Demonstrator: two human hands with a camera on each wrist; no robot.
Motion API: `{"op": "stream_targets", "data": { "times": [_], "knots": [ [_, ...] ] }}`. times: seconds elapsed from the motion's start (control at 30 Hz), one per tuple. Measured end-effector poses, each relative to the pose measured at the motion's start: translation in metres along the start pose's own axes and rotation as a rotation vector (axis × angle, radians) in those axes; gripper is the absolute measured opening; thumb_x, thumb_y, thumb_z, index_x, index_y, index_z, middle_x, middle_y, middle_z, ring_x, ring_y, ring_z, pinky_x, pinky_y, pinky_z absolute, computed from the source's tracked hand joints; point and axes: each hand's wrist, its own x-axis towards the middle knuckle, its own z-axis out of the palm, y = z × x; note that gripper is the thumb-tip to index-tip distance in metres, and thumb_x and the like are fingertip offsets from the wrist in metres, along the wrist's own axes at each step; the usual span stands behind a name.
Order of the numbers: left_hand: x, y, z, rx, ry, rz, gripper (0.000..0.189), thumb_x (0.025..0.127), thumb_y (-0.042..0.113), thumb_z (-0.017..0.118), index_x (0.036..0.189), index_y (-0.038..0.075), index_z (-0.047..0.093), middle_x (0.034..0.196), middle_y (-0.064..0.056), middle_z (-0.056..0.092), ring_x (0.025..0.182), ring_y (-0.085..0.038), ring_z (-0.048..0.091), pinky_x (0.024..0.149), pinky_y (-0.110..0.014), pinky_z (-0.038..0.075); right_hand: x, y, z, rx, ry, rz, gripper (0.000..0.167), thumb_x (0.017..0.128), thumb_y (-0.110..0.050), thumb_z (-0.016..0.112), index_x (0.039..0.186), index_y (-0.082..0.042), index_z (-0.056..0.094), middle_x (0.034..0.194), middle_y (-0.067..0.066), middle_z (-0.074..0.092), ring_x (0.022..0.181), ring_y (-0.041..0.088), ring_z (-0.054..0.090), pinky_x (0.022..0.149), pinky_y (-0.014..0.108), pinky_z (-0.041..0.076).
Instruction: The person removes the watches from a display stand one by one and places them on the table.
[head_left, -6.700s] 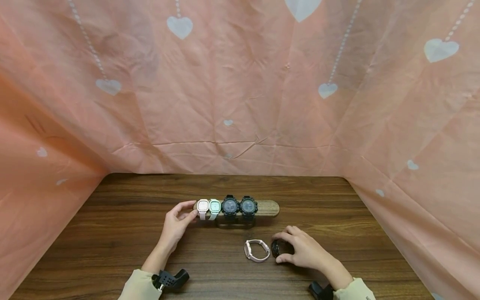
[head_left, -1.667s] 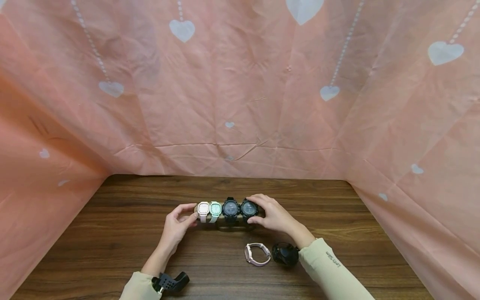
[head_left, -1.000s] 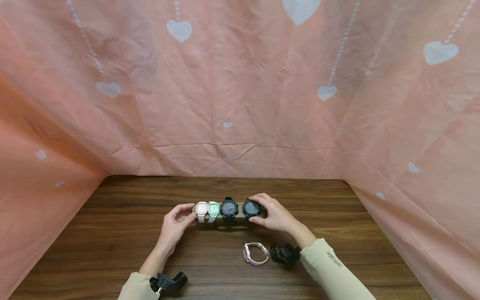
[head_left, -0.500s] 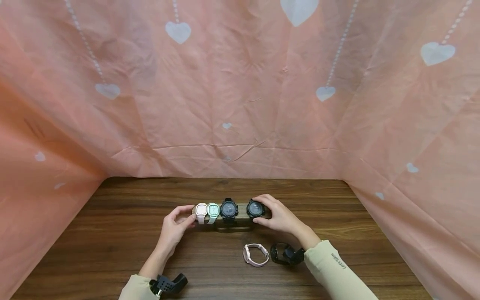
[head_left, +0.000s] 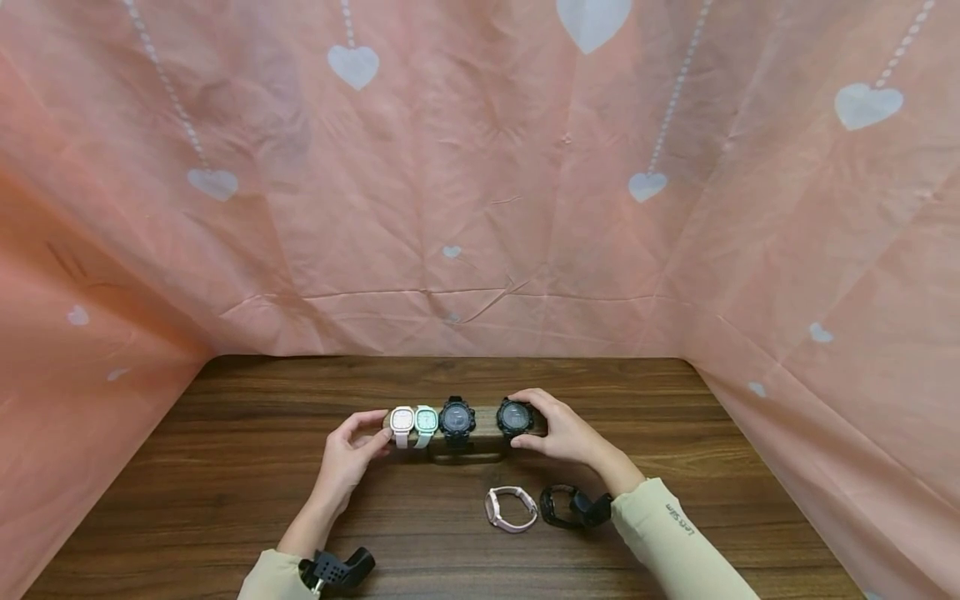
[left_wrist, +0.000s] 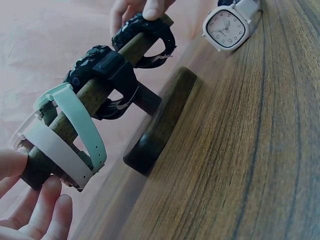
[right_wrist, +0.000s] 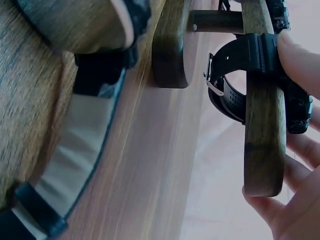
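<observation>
A wooden watch stand carries a pale pink watch, a mint green watch and two black digital watches along its bar. My left hand grips the bar's left end between thumb and fingers, beside the pink watch. With thumb and fingers, my right hand holds the rightmost black watch by its case. A stretch of bare bar separates it from the other black watch. In the right wrist view its buckled strap loops round the bar.
In front of the stand lie a loose pink watch and a black watch, the latter partly covered by the right wrist's camera. The stand's foot rests on the wooden table. A pink curtain encloses the back and sides.
My right hand has left the loose black watch on the table, reached the rightmost black watch on the bar and slid it right, opening a gap. The left hand keeps its grip.
</observation>
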Motion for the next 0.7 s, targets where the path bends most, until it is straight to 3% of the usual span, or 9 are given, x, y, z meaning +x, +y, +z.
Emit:
{"op": "stream_targets", "data": {
  "times": [0.4, 0.7],
  "knots": [
    [0.002, -0.006, -0.002, -0.021, -0.028, 0.094, 0.033, 0.082, 0.003, 0.069, 0.112, -0.007, 0.059, 0.101, -0.013, 0.062, 0.073, -0.016, 0.065, 0.064, -0.03, 0.056, -0.004, 0.005, -0.003, 0.001, 0.024, 0.021, 0.061, 0.069, -0.022, 0.083, 0.121, -0.007, 0.054, 0.117, 0.004, 0.056, 0.106, 0.02, 0.053, 0.09, 0.041, 0.044],
    [0.001, 0.003, -0.001, -0.023, 0.001, -0.058, 0.036, 0.083, -0.001, 0.067, 0.116, -0.007, 0.057, 0.11, -0.02, 0.057, 0.076, -0.017, 0.065, 0.07, -0.033, 0.055, -0.011, 0.007, -0.004, 0.008, 0.02, 0.064, 0.059, 0.073, -0.021, 0.081, 0.123, -0.008, 0.052, 0.119, 0.004, 0.054, 0.106, 0.017, 0.052, 0.089, 0.041, 0.045]
  ]
}}
